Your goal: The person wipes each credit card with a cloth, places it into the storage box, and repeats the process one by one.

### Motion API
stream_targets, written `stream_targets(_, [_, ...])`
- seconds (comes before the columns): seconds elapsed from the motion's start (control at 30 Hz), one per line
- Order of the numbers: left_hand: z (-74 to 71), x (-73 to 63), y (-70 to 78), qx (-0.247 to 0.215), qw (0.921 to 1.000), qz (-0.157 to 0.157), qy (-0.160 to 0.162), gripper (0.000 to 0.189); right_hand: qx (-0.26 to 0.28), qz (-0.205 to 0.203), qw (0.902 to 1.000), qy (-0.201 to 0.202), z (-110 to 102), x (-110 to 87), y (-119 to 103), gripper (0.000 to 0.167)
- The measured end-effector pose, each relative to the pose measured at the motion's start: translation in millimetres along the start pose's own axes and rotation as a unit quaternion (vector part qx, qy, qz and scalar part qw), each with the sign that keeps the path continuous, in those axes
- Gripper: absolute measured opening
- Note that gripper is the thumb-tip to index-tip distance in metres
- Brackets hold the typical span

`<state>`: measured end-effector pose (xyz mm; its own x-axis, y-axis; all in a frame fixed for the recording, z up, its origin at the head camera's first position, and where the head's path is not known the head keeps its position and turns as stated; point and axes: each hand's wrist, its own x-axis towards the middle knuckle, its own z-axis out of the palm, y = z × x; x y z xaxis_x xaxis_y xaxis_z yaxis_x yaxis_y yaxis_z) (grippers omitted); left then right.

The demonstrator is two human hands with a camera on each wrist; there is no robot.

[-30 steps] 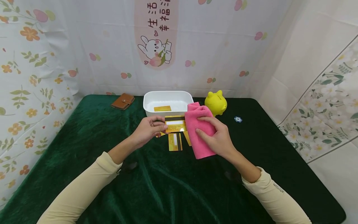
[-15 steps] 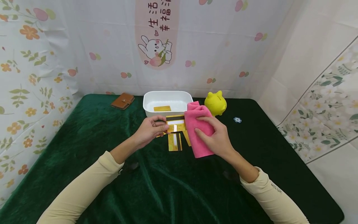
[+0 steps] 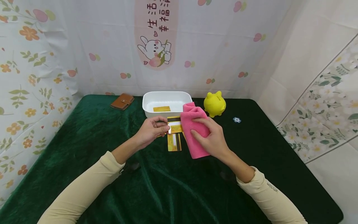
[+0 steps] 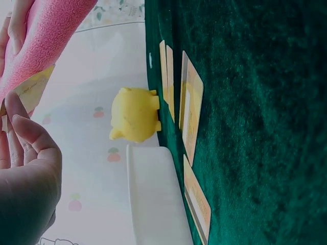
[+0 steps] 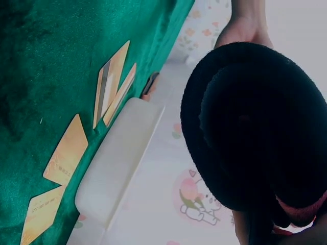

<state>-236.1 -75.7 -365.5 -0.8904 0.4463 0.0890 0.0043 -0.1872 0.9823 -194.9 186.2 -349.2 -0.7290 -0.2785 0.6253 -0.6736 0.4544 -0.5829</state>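
Note:
My left hand (image 3: 149, 130) pinches the left end of a gold bank card (image 3: 175, 127), its dark stripe and white signature strip facing me. The fingers of my right hand (image 3: 213, 138) grip a folded pink cloth (image 3: 188, 124), which covers the card's right end. In the left wrist view, the card (image 4: 37, 89) stands out between the fingers and the cloth, raised above the table. Below it, another bank card (image 3: 174, 143) lies stripe side up. Several gold cards, among them one bank card (image 5: 66, 148), show on the table in the right wrist view.
Behind my hands stands a white plastic tub (image 3: 148, 112) with a gold card (image 3: 161, 109) inside. A yellow piggy bank (image 3: 214, 105) is to its right, then a poker chip (image 3: 236, 119). At the back left lies a brown wallet (image 3: 122, 101). Dark green velvet (image 3: 112, 193) covers the table.
The right hand has slid the pink cloth leftward over the card, leaving less of it visible. My left hand has shifted slightly right, still pinching the card.

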Motion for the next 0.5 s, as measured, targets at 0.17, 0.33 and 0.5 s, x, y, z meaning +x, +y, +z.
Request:
stream_targets(0.17, [2.2, 1.3, -2.0, -0.003, 1.0, 0.006, -0.001, 0.012, 0.009, -0.003, 0.9999, -0.003, 2.6, 0.2, 0.0, 0.038])
stream_targets(0.33, [3.2, 1.3, -2.8, -0.004, 1.0, 0.007, 0.004, 0.012, 0.014, -0.008, 0.9998, -0.008, 7.4, 1.3, -0.9, 0.037])
stream_targets(0.5, [3.8, 2.9, -3.1, -0.011, 0.9999, 0.01, -0.001, 0.011, 0.017, -0.011, 0.9997, -0.014, 12.0, 4.0, -4.4, 0.036])
